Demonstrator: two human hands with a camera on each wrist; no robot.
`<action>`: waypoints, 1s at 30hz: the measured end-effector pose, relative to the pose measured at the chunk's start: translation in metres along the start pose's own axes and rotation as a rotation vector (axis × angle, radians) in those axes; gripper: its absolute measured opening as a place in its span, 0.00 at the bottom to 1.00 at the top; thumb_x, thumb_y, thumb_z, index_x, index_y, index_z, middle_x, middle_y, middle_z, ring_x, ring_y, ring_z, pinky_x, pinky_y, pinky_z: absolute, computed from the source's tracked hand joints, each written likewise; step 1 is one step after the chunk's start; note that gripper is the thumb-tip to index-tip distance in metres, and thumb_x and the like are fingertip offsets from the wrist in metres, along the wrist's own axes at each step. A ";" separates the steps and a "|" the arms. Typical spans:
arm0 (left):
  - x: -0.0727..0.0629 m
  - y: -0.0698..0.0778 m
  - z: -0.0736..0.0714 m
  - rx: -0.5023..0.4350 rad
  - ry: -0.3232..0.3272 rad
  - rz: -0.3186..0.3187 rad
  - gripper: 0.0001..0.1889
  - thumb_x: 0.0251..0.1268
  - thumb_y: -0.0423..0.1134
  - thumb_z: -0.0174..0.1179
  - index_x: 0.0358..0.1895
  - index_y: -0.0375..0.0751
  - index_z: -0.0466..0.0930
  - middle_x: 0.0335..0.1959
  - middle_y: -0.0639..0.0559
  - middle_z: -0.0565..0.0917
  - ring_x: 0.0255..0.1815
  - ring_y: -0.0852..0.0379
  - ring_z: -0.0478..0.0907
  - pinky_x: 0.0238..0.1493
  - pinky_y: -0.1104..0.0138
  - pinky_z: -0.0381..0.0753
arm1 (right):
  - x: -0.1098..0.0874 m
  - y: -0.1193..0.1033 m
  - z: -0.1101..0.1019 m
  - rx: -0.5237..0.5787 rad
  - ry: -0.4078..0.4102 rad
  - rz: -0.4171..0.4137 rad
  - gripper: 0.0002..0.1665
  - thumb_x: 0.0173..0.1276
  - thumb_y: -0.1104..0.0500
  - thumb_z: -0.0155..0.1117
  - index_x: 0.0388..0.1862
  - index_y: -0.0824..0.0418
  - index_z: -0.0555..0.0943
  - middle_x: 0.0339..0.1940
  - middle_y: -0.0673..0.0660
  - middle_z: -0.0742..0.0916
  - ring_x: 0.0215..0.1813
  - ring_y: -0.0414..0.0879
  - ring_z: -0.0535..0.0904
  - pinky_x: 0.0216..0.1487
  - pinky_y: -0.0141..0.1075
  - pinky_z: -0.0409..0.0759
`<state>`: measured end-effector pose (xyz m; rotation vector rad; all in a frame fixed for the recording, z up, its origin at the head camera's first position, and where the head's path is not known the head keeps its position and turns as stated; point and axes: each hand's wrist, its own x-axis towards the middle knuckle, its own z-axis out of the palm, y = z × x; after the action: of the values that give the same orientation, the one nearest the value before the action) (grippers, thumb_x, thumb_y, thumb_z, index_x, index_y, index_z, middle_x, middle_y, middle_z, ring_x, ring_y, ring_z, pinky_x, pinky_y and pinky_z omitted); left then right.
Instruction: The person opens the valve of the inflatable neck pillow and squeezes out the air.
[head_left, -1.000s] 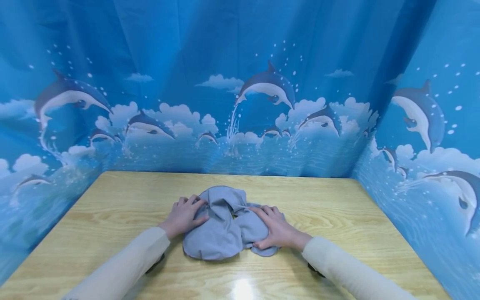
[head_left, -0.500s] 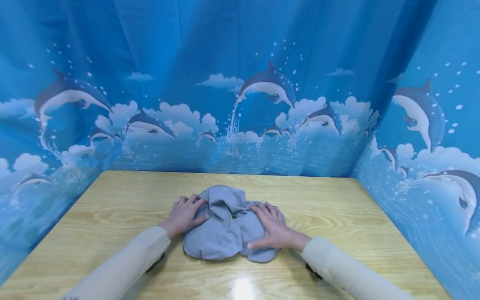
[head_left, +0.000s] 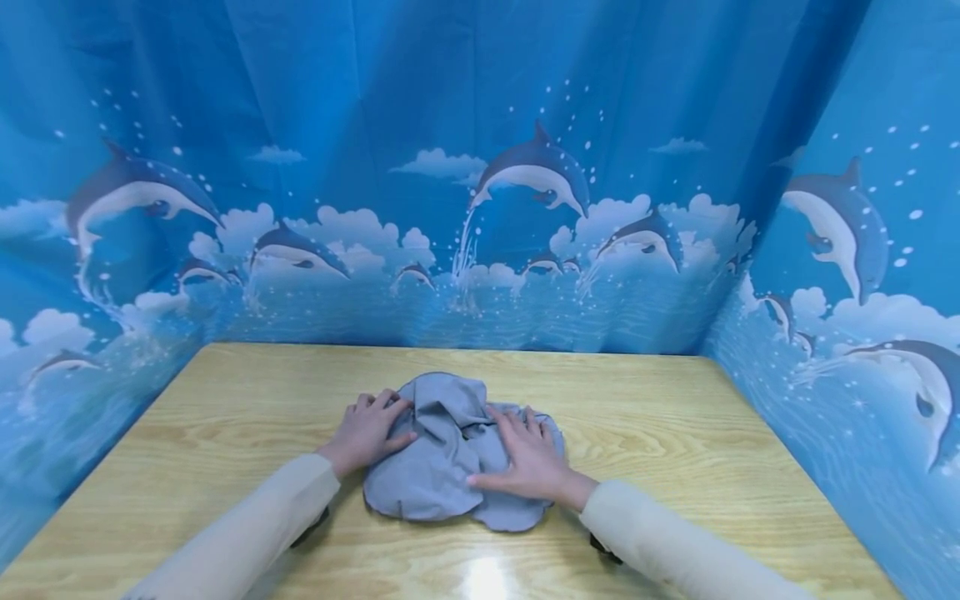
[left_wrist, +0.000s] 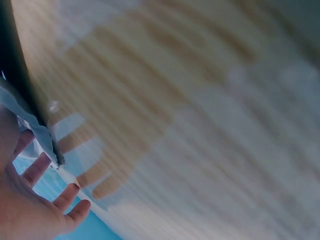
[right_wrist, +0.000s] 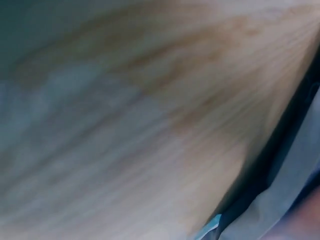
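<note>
A crumpled grey fabric piece with rounded, rimmed lobes (head_left: 431, 487) lies on the table, twisted at its middle; its kind does not show. My left hand (head_left: 365, 435) rests on its left side, thumb and fingers apart. Over the right lobe my right hand (head_left: 534, 462) presses with spread fingers, thumb pointing left across the cloth. In the left wrist view the left hand (left_wrist: 30, 205) has loosely extended fingers beside the fabric edge (left_wrist: 37, 122). The right wrist view catches a strip of the fabric (right_wrist: 285, 185) and a blurred bit of the right hand (right_wrist: 302, 220).
The wood-grain table (head_left: 637, 408) reaches back to a blue dolphin-print curtain (head_left: 360, 125), which also hangs along both sides. Light glares off the table (head_left: 486, 575) near its front.
My right hand has slid left over the fabric, its thumb now further across. The right lobe has shifted left and toward me, and the small yellow spot mid-fabric is hidden. The left hand stays put.
</note>
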<state>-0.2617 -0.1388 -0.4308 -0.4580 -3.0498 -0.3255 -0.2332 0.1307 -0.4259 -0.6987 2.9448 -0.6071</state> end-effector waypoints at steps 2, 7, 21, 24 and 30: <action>0.000 0.000 0.000 0.001 0.002 -0.003 0.29 0.58 0.58 0.56 0.60 0.48 0.69 0.57 0.44 0.70 0.56 0.34 0.65 0.50 0.45 0.67 | 0.001 -0.003 0.000 -0.038 0.000 -0.003 0.60 0.45 0.20 0.53 0.73 0.43 0.47 0.71 0.61 0.62 0.70 0.71 0.47 0.63 0.66 0.46; 0.001 0.000 0.000 0.004 0.001 -0.010 0.29 0.58 0.58 0.56 0.60 0.48 0.69 0.57 0.44 0.70 0.56 0.35 0.65 0.50 0.45 0.67 | 0.002 -0.006 -0.004 -0.132 -0.032 -0.045 0.54 0.49 0.22 0.51 0.72 0.33 0.45 0.68 0.65 0.65 0.68 0.73 0.52 0.60 0.68 0.49; -0.001 -0.001 0.000 -0.006 0.012 -0.001 0.29 0.58 0.57 0.57 0.60 0.47 0.70 0.57 0.44 0.70 0.55 0.35 0.66 0.48 0.44 0.68 | 0.013 -0.005 -0.009 -0.262 -0.061 -0.096 0.47 0.47 0.19 0.49 0.66 0.33 0.61 0.60 0.64 0.70 0.59 0.64 0.66 0.57 0.60 0.60; -0.001 0.000 -0.001 -0.006 0.009 0.001 0.29 0.58 0.56 0.57 0.61 0.47 0.69 0.57 0.44 0.70 0.55 0.35 0.65 0.48 0.44 0.68 | 0.013 -0.005 -0.009 -0.253 -0.064 -0.086 0.46 0.47 0.19 0.48 0.65 0.34 0.64 0.60 0.63 0.70 0.59 0.63 0.67 0.56 0.60 0.60; -0.001 0.001 -0.001 -0.010 -0.003 -0.004 0.29 0.59 0.57 0.56 0.61 0.48 0.69 0.58 0.44 0.69 0.56 0.35 0.65 0.50 0.44 0.67 | 0.011 -0.005 -0.009 -0.232 -0.042 -0.048 0.45 0.46 0.19 0.49 0.61 0.37 0.69 0.61 0.65 0.70 0.61 0.65 0.65 0.56 0.62 0.60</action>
<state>-0.2599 -0.1382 -0.4296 -0.4530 -3.0536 -0.3403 -0.2419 0.1250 -0.4153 -0.7923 2.9957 -0.2508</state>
